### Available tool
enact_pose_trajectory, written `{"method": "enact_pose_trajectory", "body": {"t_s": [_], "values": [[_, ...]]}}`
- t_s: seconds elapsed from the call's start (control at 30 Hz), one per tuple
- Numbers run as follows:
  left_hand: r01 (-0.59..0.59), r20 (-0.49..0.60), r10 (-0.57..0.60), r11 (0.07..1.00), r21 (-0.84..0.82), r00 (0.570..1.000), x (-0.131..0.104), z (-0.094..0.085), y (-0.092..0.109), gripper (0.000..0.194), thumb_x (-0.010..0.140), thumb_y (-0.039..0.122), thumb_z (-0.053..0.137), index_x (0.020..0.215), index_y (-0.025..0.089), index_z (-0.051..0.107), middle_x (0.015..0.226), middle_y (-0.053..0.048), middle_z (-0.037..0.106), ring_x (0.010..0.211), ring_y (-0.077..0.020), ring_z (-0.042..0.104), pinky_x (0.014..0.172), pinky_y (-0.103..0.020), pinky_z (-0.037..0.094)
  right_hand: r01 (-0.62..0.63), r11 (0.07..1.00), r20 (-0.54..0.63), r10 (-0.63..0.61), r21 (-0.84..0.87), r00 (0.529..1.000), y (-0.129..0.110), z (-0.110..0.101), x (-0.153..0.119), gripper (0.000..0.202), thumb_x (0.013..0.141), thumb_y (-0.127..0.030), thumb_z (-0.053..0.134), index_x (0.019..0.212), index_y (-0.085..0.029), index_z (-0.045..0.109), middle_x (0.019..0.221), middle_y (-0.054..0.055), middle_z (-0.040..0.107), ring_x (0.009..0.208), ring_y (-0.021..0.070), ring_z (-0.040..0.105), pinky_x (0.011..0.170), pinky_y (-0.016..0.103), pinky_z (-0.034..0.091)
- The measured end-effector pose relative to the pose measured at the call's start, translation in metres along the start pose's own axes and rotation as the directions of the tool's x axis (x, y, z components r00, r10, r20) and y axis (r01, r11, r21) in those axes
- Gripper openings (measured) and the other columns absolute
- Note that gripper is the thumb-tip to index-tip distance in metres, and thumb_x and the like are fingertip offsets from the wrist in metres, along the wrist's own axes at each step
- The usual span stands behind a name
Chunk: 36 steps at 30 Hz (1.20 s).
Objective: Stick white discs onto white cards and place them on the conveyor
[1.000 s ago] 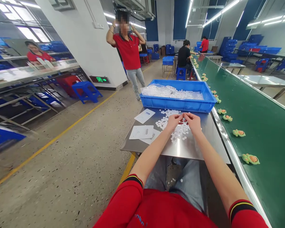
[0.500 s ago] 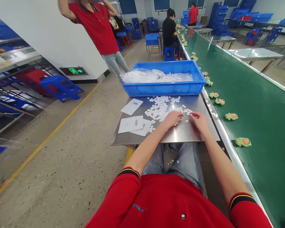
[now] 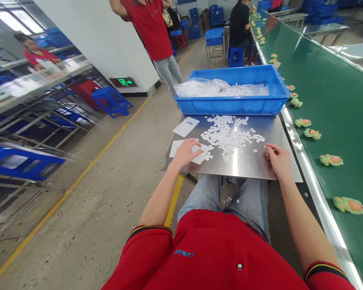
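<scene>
Over the white printed cards (image 3: pixel 204 155) at the left of the metal table (image 3: pixel 254 167), my left hand (image 3: pixel 186 153) hovers with thumb and fingers apart and nothing visible between them. My right hand (image 3: pixel 278 161), at the right side of the table, pinches a small white disc (image 3: pixel 265 147) between thumb and forefinger. A spread-out heap of similar white discs (image 3: pixel 226 135) lies between the hands. Another white card (image 3: pixel 186 127) rests farther back on the left.
A blue crate (image 3: pixel 232 105) with plastic bags and discs stands behind the heap. Right of the table runs a green conveyor belt (image 3: pixel 335 108) carrying small green plush figures (image 3: pixel 332 160). A person in a red shirt (image 3: pixel 153 30) stands beyond. Blue stools (image 3: pixel 111 100) are at left.
My left hand has moved left from the discs to over the cards, its fingers apart. My right hand has shifted right, away from the heap. The camera view has turned left.
</scene>
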State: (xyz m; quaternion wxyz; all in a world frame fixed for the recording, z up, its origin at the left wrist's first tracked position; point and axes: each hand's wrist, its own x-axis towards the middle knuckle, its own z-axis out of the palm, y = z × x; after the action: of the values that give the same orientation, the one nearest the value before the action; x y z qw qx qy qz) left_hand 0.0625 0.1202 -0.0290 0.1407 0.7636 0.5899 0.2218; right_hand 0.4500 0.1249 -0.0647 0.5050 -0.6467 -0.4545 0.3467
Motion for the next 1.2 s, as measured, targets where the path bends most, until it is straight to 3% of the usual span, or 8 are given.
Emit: {"method": "enact_pose_trajectory", "body": {"t_s": [0.17, 0.47, 0.63, 0.73, 0.83, 0.97, 1.1, 1.2], "values": [[0.156, -0.045, -0.151, 0.979, 0.129, 0.988, -0.038, 0.011, -0.039, 0.036, 0.092, 0.039, 0.063, 0.122, 0.022, 0.071, 0.141, -0.013, 0.065, 0.133, -0.0313, 0.057, 0.116, -0.048, 0.044, 0.052, 0.998, -0.015, -0.053, -0.019, 0.999, 0.006, 0.000, 0.001, 0.045, 0.071, -0.050, 0.071, 0.097, -0.014, 0.081, 0.062, 0.003, 0.063, 0.057, 0.0156, 0.055, 0.052, 0.028, 0.043], [0.168, -0.104, -0.154, 0.975, 0.143, 0.983, -0.035, 0.016, -0.040, 0.030, 0.099, 0.029, 0.041, 0.110, 0.022, 0.069, 0.121, -0.012, 0.076, 0.109, -0.0271, 0.072, 0.093, -0.037, 0.054, 0.034, 0.997, 0.115, -0.041, 0.069, 0.992, -0.024, 0.020, -0.019, 0.041, 0.069, -0.049, 0.077, 0.094, -0.016, 0.081, 0.090, 0.009, 0.077, 0.063, 0.0137, 0.059, 0.058, 0.028, 0.047], [0.352, -0.371, -0.354, 0.933, -0.074, 0.859, -0.039, 0.001, -0.037, 0.018, 0.095, 0.031, 0.047, 0.106, 0.021, 0.057, 0.100, -0.011, 0.075, 0.085, -0.0236, 0.071, 0.074, -0.032, 0.051, 0.022, 0.997, 0.309, -0.045, 0.077, 0.950, -0.045, 0.056, -0.040, 0.039, 0.067, -0.050, 0.079, 0.089, -0.017, 0.081, 0.082, 0.008, 0.077, 0.058, 0.0133, 0.059, 0.058, 0.029, 0.046], [0.304, -0.519, -0.384, 0.923, -0.234, 0.764, -0.033, -0.023, -0.029, 0.022, 0.095, 0.032, 0.049, 0.113, 0.020, 0.054, 0.094, -0.008, 0.071, 0.080, -0.0205, 0.067, 0.067, -0.029, 0.048, 0.009, 0.981, 0.259, -0.060, 0.196, 0.964, -0.069, 0.079, -0.023, 0.038, 0.065, -0.049, 0.080, 0.086, -0.018, 0.080, 0.086, 0.009, 0.078, 0.057, 0.0115, 0.057, 0.054, 0.026, 0.045], [0.231, -0.584, -0.369, 0.926, -0.299, 0.723, -0.029, -0.048, -0.017, 0.029, 0.099, 0.043, 0.050, 0.114, 0.021, 0.060, 0.070, 0.000, 0.059, 0.063, -0.0172, 0.057, 0.060, -0.028, 0.042, -0.016, 0.924, 0.185, -0.059, 0.382, 0.981, -0.098, 0.097, 0.001, 0.043, 0.061, -0.052, 0.083, 0.089, -0.018, 0.078, 0.095, 0.010, 0.079, 0.060, 0.0105, 0.057, 0.052, 0.024, 0.044], [0.132, -0.573, -0.355, 0.910, -0.393, 0.738, -0.034, -0.057, 0.004, 0.038, 0.095, 0.053, 0.056, 0.081, 0.021, 0.070, 0.061, 0.001, 0.058, 0.063, -0.0173, 0.057, 0.061, -0.028, 0.045, 0.040, 0.939, 0.278, -0.141, 0.341, 0.950, -0.117, 0.104, -0.004, 0.045, 0.064, -0.057, 0.081, 0.088, -0.020, 0.079, 0.095, 0.010, 0.078, 0.061, 0.0121, 0.059, 0.051, 0.025, 0.045], [0.091, -0.471, -0.403, 0.827, -0.555, 0.785, -0.040, -0.038, 0.028, 0.028, 0.079, 0.050, 0.075, 0.079, 0.022, 0.079, 0.083, -0.002, 0.079, 0.082, -0.0237, 0.071, 0.076, -0.032, 0.056, 0.216, 0.950, 0.263, -0.273, 0.227, 0.925, -0.117, 0.097, -0.041, 0.038, 0.072, -0.057, 0.077, 0.086, -0.023, 0.082, 0.063, 0.002, 0.067, 0.053, 0.0143, 0.055, 0.052, 0.029, 0.046], [0.074, -0.416, -0.401, 0.787, -0.612, 0.816, -0.041, -0.021, 0.045, 0.022, 0.074, 0.046, 0.080, 0.079, 0.025, 0.083, 0.088, -0.003, 0.082, 0.088, -0.0271, 0.076, 0.085, -0.037, 0.060, 0.350, 0.920, 0.220, -0.384, 0.177, 0.897, -0.121, 0.090, -0.064, 0.028, 0.077, -0.053, 0.077, 0.083, -0.026, 0.082, 0.069, 0.002, 0.071, 0.054, 0.0153, 0.058, 0.055, 0.030, 0.049]]}}
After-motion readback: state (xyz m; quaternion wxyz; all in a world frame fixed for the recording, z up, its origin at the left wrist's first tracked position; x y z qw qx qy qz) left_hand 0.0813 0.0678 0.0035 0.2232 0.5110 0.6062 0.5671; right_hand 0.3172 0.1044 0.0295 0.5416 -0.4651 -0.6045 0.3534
